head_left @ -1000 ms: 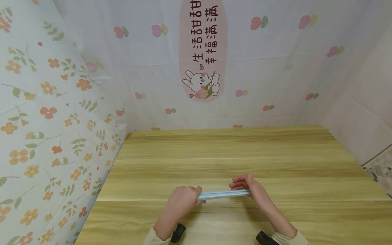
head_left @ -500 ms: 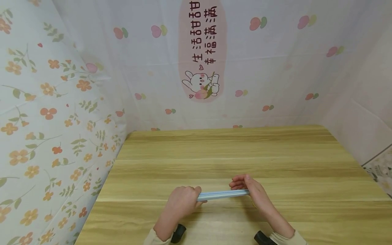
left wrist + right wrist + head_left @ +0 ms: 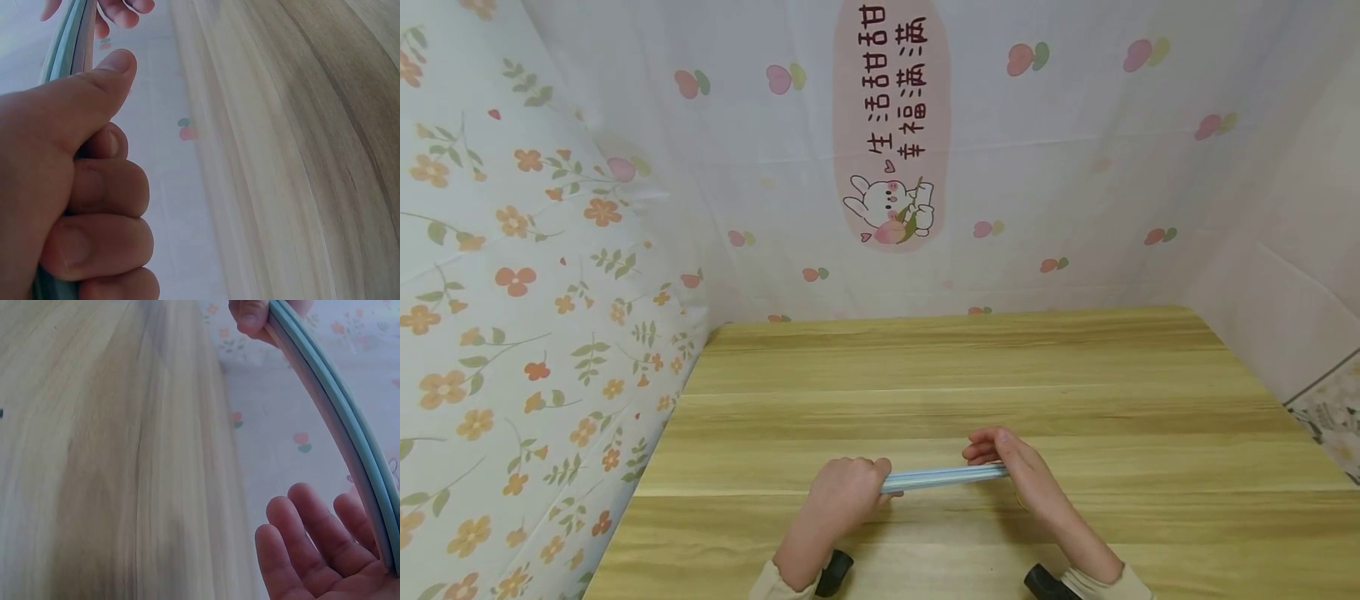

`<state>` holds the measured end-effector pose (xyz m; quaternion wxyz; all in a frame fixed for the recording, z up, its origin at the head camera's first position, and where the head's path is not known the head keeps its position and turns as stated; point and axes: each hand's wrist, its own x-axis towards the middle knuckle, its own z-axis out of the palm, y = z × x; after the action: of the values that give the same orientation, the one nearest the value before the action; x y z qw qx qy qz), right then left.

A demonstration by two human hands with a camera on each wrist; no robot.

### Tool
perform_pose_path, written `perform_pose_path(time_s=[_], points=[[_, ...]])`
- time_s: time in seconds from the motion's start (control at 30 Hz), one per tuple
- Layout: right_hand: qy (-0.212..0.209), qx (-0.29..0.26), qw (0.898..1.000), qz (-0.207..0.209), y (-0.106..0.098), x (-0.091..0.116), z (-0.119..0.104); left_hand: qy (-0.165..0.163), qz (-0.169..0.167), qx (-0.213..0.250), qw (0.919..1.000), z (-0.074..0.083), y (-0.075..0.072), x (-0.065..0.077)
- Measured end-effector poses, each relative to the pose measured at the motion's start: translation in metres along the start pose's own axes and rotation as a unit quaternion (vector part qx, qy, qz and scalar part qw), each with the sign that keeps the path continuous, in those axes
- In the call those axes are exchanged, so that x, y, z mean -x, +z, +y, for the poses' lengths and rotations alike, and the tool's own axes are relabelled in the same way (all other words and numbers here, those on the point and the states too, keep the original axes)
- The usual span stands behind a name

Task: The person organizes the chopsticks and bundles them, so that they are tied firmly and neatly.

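A long, slim bundle of layered pastel strips (image 3: 943, 477), blue, teal and pinkish, spans the gap between the two hands above the table. My left hand (image 3: 848, 492) grips its left end, with curled fingers (image 3: 109, 187) wrapped round it and the thumb laid along it. At the other end, the bundle (image 3: 344, 419) meets the palm of my right hand (image 3: 1030, 475). That hand's fingers (image 3: 319, 531) are extended and loosely spread, not wrapped round the strips. The right thumb is hidden in the right wrist view. What exactly the strips are cannot be told.
Beneath the hands lies a wood-grain table (image 3: 925, 375). A white cloth (image 3: 760, 167) with fruit prints and writing hangs behind its far edge. A floral cloth (image 3: 565, 333) hangs along the left side. Each wrist has a black device (image 3: 835, 573) strapped on.
My right hand has shifted very slightly left along with the bundle's end. The left hand keeps its grip with almost no movement, and the head view tilts a little.
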<state>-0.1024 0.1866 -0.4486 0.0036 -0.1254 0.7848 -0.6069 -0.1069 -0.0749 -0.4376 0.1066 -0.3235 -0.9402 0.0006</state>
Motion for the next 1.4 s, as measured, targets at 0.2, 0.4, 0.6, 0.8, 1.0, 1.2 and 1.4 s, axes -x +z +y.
perform_pose_path(time_s=[0.2,0.4,0.6,0.8,1.0,1.2,1.4], points=[[0.012,0.03,0.999,0.007,-0.006,0.004,0.001,0.017,0.046,-0.001,0.9988,-0.003,0.002,0.002],[0.037,0.033,0.997,0.052,-0.019,0.021,0.014,0.006,0.035,-0.014,0.9993,-0.003,0.004,0.004],[0.062,0.16,0.98,0.097,-0.036,0.036,0.022,-0.007,0.011,-0.015,0.9998,-0.003,0.003,0.004],[0.067,0.235,0.966,0.088,-0.048,0.045,0.024,-0.01,0.006,-0.008,0.9999,-0.004,0.002,0.004],[0.084,0.255,0.961,0.063,-0.051,0.05,0.028,-0.013,0.004,-0.001,0.9999,-0.005,0.001,0.004],[0.072,0.282,0.956,0.048,-0.048,0.055,0.036,-0.015,0.012,-0.014,0.9997,-0.007,0.002,0.005],[0.053,0.297,0.953,0.035,-0.044,0.057,0.036,-0.016,0.012,-0.014,0.9997,-0.007,0.002,0.005]])
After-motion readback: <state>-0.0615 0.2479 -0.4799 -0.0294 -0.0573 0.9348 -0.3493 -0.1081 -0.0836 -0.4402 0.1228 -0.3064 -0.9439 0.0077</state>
